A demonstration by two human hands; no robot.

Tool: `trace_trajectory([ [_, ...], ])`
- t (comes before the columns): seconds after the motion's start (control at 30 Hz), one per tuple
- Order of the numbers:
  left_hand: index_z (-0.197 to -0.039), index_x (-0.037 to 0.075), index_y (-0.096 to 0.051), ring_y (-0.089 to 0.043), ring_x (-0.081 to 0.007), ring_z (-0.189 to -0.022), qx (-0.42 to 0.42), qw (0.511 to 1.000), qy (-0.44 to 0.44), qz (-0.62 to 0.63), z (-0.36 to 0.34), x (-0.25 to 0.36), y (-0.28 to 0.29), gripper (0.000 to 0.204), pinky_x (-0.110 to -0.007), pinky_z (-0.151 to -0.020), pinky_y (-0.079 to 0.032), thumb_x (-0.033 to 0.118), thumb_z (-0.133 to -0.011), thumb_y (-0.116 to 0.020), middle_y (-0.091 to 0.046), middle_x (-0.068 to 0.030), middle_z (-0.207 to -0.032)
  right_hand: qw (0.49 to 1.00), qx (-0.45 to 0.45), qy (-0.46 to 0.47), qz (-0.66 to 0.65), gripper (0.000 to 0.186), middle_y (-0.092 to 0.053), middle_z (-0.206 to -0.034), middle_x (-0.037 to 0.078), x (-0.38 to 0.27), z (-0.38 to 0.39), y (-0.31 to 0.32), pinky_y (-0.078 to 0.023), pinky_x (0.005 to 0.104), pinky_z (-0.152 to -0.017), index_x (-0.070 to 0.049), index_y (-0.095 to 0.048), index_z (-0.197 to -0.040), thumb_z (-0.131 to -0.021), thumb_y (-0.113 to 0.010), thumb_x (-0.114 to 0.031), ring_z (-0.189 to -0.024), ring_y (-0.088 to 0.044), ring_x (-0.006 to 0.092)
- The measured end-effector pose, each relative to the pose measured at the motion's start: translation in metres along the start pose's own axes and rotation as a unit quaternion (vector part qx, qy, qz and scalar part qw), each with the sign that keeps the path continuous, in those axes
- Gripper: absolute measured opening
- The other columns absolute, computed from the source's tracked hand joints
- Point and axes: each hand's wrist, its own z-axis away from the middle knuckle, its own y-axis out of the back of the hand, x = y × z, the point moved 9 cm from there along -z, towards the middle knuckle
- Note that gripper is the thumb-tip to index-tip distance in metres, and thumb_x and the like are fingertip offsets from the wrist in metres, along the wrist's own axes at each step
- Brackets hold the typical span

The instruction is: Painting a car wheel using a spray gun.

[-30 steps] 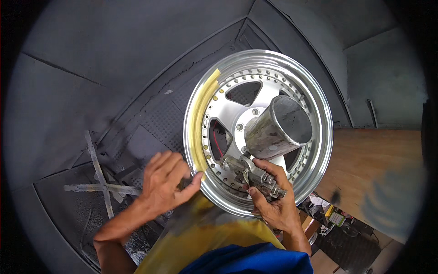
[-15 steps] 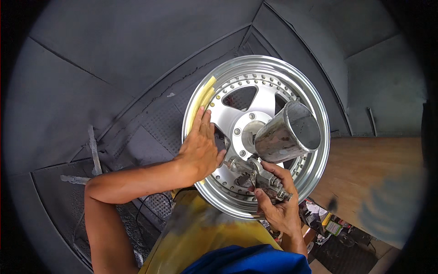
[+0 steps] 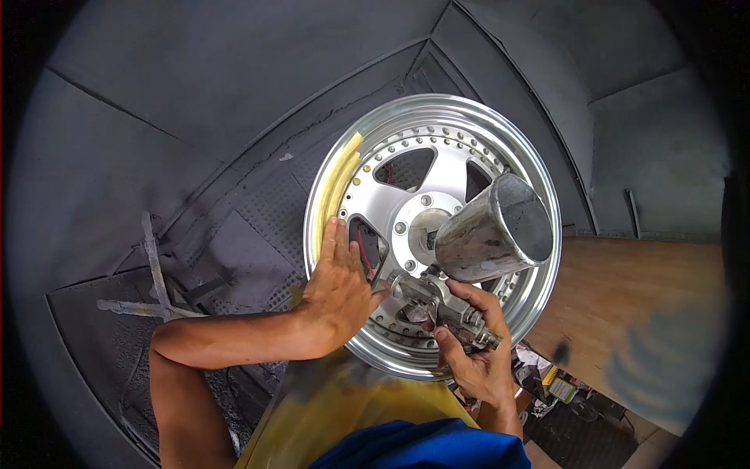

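Observation:
A silver five-spoke car wheel [image 3: 442, 166] with a polished lip and a ring of small bolts is tilted up in front of me. Yellow strips [image 3: 334, 181] run along the left of its rim; whether tape or paint, I cannot tell. My left hand [image 3: 336, 297] lies open on the rim's lower left, fingertips at the lower end of the yellow and thumb by the spray gun's nozzle. In front of the wheel's lower right, my right hand [image 3: 478, 356] grips a metal spray gun [image 3: 441, 301], fingers wrapped round its body. Its large metal cup [image 3: 492, 234] covers part of the hub and spokes.
Dark grey walls [image 3: 195, 62] surround the wheel. On the left stands a crusted metal cross-shaped stand [image 3: 156, 273]. A brown wooden board [image 3: 625, 313] is at the right, with assorted clutter [image 3: 562, 388] below it. Yellow-stained cloth [image 3: 344, 414] hangs over my lap.
My left hand has slid down along the rim, uncovering more of the yellow strips and bolt ring. The wheel has shifted slightly left in view. My right hand keeps its grip.

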Motion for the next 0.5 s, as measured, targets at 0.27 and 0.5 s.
trace_trajectory([
  [0.27,-0.153,-0.011,-0.044,-0.029,-0.0481,-0.155,0.048,0.997,0.042,-0.032,-0.02,-0.008,-0.002,0.087,-0.062,-0.129,-0.005,0.062,-0.108,-0.034,-0.037,-0.0351,-0.161,0.999,-0.004,-0.039,-0.033,0.051,-0.072,-0.115,0.016,0.007,-0.002,-0.002,-0.055,0.0325,-0.092,0.002,-0.054,-0.141,-0.095,-0.072,-0.005,-0.105,-0.07,0.0184],
  [0.5,-0.156,-0.008,-0.042,-0.029,-0.0485,-0.155,0.07,0.996,0.043,-0.035,-0.025,-0.003,0.004,0.086,-0.063,-0.128,-0.003,0.063,-0.107,-0.035,-0.045,-0.0362,-0.155,0.999,-0.007,-0.029,-0.021,0.051,-0.072,-0.114,0.016,0.01,-0.005,0.001,-0.055,0.0322,-0.091,0.002,-0.054,-0.141,-0.095,-0.073,-0.005,-0.104,-0.07,0.0181],
])
